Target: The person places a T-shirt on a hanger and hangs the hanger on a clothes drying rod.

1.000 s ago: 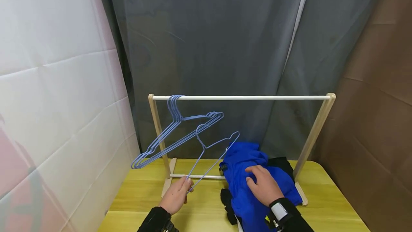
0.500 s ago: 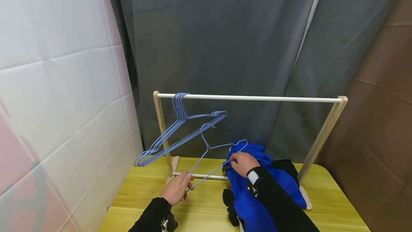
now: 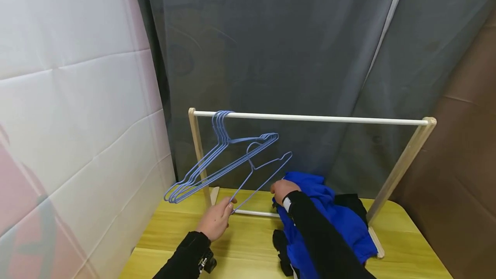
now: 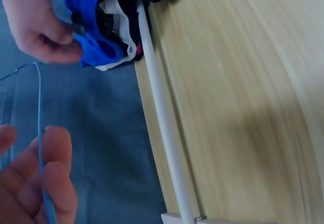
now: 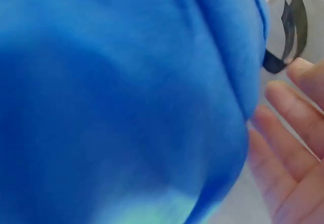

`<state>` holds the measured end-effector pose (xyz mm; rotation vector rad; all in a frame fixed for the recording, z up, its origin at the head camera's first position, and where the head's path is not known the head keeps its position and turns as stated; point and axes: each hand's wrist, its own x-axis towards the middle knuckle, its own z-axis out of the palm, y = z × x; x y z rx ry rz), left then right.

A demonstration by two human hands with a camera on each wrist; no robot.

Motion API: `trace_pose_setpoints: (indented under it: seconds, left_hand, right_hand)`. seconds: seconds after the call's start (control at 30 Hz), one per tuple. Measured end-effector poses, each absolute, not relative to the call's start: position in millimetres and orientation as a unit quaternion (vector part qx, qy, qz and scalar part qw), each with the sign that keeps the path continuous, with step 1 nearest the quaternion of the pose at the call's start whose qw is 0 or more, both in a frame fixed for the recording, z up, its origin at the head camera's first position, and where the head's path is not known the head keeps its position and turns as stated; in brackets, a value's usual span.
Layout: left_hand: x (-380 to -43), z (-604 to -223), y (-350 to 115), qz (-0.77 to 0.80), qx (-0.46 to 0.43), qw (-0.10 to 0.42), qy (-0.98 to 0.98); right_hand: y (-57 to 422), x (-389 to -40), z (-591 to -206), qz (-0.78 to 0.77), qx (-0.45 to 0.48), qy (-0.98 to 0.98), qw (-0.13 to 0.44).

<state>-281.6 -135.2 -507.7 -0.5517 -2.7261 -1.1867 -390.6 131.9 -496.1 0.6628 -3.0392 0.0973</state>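
My left hand (image 3: 217, 218) grips a blue wire hanger (image 3: 271, 174) by its lower corner, its hook pointing up and away. In the left wrist view the fingers (image 4: 58, 183) curl around the wire. My right hand (image 3: 284, 189) is at the upper left edge of a rumpled blue garment (image 3: 329, 214) on the table. Seen from the right wrist, its fingers (image 5: 288, 153) reach fairly straight along the cloth's edge, near a black strap (image 5: 276, 62). The left wrist view shows a white edge (image 4: 119, 19) inside the garment's opening.
Several more blue hangers (image 3: 224, 139) hang at the left end of the white rod (image 3: 329, 119). The rack's wooden right leg (image 3: 401, 173) stands behind the garment. Black fabric (image 3: 280, 244) shows beside it. A white wall sheet (image 3: 77, 119) borders the left.
My right hand has moved left across the garment to its upper left edge, past the hanger's wire. My left hand has raised the hanger slightly, away from the cloth.
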Motion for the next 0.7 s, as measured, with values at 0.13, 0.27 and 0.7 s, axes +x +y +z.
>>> trace_pose_setpoints:
  seconds: [0.13, 0.27, 0.7]
  left_hand:
    - [-283, -504, -133, -0.377, -0.180, 0.079, -0.905]
    - [-282, -505, -128, -0.381, -0.186, 0.074, -0.903]
    - [-283, -514, -129, -0.398, -0.187, 0.045, -0.897]
  right_hand:
    - [124, -401, -507, 0.020, 0.207, -0.978, 0.015]
    - [132, -406, -530, -0.002, 0.175, -0.984, 0.033]
    - [147, -404, -554, 0.033, 0.133, -0.990, 0.043]
